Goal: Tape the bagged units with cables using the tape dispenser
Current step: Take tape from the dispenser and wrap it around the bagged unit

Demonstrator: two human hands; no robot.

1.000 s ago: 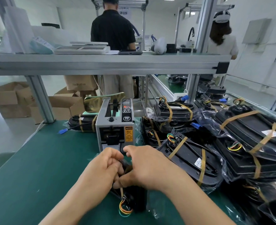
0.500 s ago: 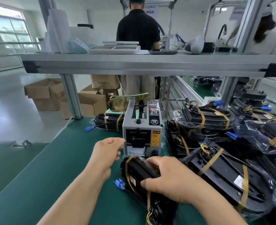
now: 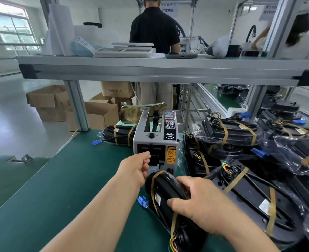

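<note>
Centrally, a black bagged unit (image 3: 165,188) lies on the green tabletop (image 3: 59,188), just in front of the grey tape dispenser (image 3: 155,142). The right hand (image 3: 201,202) has its grip clamped over the unit, pinning it down. The left hand (image 3: 135,170) is at the dispenser's front, fingers curled; whether that grip is closed on a strip cannot be told. Probable step: taking fresh tape. Best drawn straight out, kept off itself, with the unit held steady so its cable (image 3: 172,241) stays tucked. Taped units (image 3: 241,131) pile at right.
</note>
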